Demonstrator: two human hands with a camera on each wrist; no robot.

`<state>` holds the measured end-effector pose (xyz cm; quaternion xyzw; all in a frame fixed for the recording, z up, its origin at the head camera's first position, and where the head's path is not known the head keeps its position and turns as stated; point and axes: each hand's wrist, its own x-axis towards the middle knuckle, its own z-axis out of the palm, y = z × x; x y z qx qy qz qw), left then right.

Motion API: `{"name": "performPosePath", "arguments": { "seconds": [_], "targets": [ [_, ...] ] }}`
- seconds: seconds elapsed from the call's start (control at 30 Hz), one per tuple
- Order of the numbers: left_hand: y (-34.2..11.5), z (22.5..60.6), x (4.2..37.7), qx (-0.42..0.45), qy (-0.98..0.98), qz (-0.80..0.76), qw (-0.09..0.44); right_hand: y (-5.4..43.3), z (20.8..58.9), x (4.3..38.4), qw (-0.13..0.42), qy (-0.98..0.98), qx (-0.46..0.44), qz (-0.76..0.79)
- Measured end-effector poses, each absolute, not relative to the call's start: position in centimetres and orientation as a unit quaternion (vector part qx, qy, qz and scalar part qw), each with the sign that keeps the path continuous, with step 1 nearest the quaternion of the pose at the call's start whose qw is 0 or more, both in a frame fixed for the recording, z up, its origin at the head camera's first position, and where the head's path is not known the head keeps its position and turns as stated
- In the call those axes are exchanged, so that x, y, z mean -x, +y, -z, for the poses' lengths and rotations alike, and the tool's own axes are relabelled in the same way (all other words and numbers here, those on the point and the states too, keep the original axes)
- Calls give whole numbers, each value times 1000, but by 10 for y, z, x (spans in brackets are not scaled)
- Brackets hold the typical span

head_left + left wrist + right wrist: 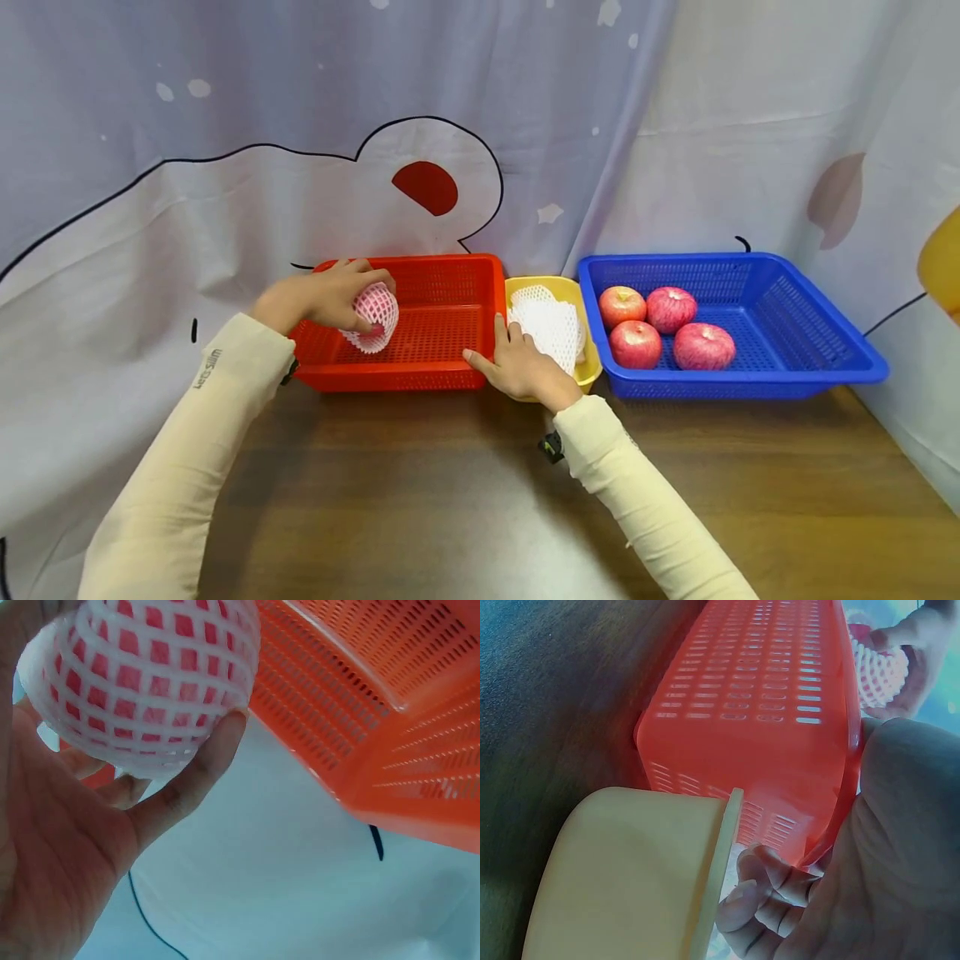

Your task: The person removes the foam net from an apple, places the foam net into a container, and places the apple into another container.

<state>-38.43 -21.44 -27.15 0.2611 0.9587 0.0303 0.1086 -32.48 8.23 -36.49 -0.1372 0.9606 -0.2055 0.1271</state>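
My left hand (326, 296) grips an apple in a pink-and-white foam net (377, 308), held above the left part of the red basket (450, 377). In the left wrist view, the thumb presses on the netted apple (157, 682), and red skin shows through the mesh. At the red basket's front right corner, my right hand (521, 362) rests with its thumb over the front rim and forefinger by the side rim. Its other fingers (739, 907) hang loosely curled beside the yellow basket (630, 877). White foam nets (546, 325) lie in that yellow basket, partly hidden by the hand.
To the right stands a blue basket (817, 379) with several bare red apples (703, 347) in its left part. All three baskets stand side by side on a brown wooden table (420, 500). A patterned curtain (300, 100) hangs close behind them.
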Motion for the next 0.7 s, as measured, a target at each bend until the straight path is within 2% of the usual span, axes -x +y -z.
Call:
{"name": "performPosePath", "arguments": {
  "seconds": [0.7],
  "targets": [
    [-186, 273, 348, -318, 942, -98, 53, 81, 363, 321, 96, 967, 132, 194]
  ]
}}
